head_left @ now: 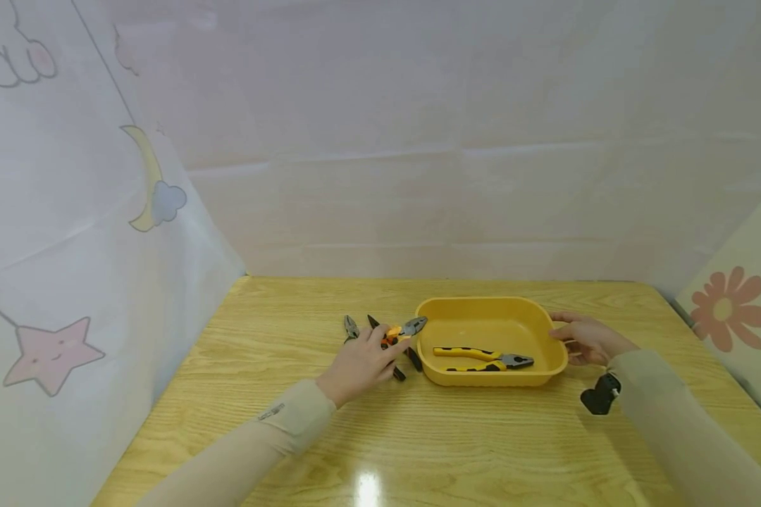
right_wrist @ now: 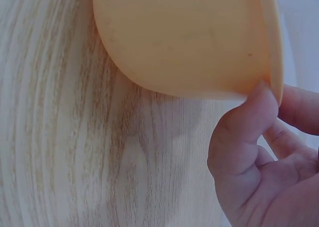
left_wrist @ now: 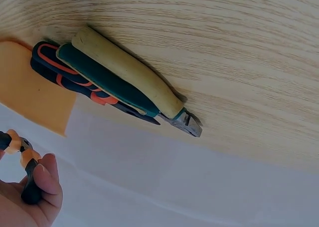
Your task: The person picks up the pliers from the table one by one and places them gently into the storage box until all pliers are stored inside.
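Head view: left arm stretches forward, left hand palm-down, gripping orange-and-black combination pliers at the yellow tray's left end. Right forearm angles in; right hand holds the opposite end, hands well apart. Yellow-and-black combination pliers lie in the tray. Left wrist view: left hand curls round a handle; green-and-tan-handled pliers lie on the table. Right wrist view: right hand pinches the rim.

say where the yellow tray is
In the head view, the yellow tray sits on the table, right of centre, between the left hand and the right hand, which grips it.
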